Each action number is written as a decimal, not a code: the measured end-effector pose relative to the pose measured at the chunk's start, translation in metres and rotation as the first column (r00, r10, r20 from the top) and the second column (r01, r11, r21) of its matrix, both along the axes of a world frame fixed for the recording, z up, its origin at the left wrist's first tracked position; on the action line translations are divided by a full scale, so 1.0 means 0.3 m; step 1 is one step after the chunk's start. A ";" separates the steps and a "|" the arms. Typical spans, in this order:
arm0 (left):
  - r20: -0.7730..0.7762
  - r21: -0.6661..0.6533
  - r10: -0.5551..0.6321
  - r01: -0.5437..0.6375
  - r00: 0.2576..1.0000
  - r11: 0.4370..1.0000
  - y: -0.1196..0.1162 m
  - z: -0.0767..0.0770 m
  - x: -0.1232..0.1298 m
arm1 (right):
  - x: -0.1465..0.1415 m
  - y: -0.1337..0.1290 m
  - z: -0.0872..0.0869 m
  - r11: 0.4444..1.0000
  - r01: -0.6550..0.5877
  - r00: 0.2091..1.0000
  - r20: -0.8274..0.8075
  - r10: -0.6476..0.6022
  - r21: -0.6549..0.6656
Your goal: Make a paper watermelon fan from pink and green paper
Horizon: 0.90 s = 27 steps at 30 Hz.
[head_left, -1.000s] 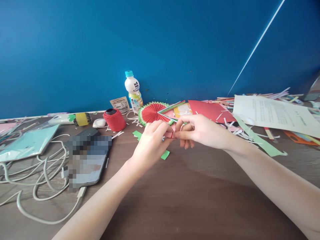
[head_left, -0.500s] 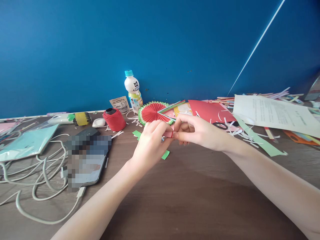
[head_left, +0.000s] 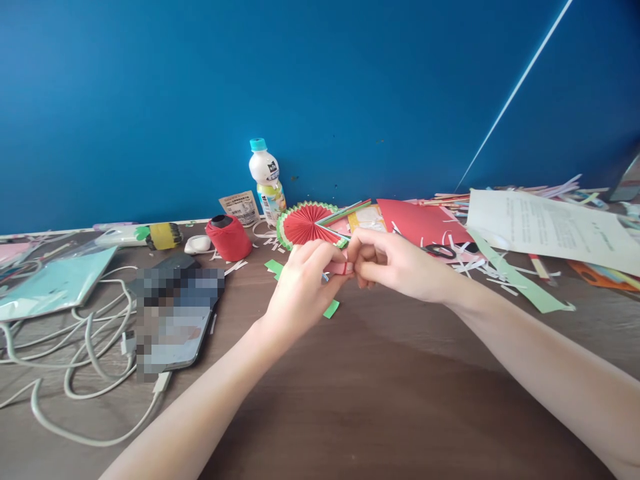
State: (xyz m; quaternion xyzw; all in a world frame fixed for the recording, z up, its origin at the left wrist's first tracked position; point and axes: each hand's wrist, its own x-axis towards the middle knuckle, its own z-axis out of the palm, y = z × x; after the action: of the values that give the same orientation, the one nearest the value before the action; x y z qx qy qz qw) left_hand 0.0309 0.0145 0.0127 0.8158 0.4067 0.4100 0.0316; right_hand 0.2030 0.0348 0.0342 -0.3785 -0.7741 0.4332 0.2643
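Note:
My left hand (head_left: 307, 280) and my right hand (head_left: 387, 263) meet above the table, fingertips touching. Both are closed in a pinch around a thin red strip (head_left: 346, 267), which looks like paper and crosses the tip of a left finger. Most of it is hidden by my fingers. Just behind them lies a pleated paper fan (head_left: 305, 225), red with a green zigzag rim. Green paper pieces (head_left: 331, 309) lie on the table by my left hand, partly covered by it.
On the left are a phone (head_left: 193, 333), looped white cables (head_left: 75, 373) and a red roll (head_left: 229, 238). A bottle (head_left: 267, 180) stands against the blue wall. To the right lie red paper (head_left: 420, 221), scissors (head_left: 440, 251), paper scraps and a printed sheet (head_left: 555, 230).
My fingers have shifted slightly at the red strip, and the right fingertips have curled in a little. My arms and the things on the table stay in place.

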 end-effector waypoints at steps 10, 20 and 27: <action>0.010 0.057 0.003 -0.003 1.000 0.998 -0.004 0.006 0.000 | 0.010 -0.003 0.021 0.997 -0.071 0.996 -0.059 0.068 -0.036; 0.024 0.072 -0.002 0.000 1.000 0.997 -0.003 0.004 -0.001 | 0.014 -0.001 0.022 0.996 -0.084 0.994 -0.071 0.081 -0.042; 0.041 0.069 -0.040 0.038 0.998 0.997 -0.005 0.003 -0.002 | 0.019 0.002 0.020 0.992 -0.120 0.990 -0.077 0.116 -0.045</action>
State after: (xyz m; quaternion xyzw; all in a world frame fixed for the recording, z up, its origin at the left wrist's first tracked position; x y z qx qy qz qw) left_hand 0.0303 0.0131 0.0135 0.8153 0.3758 0.4401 0.0205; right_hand 0.2088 0.0355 0.0403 -0.3220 -0.7739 0.4808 0.2572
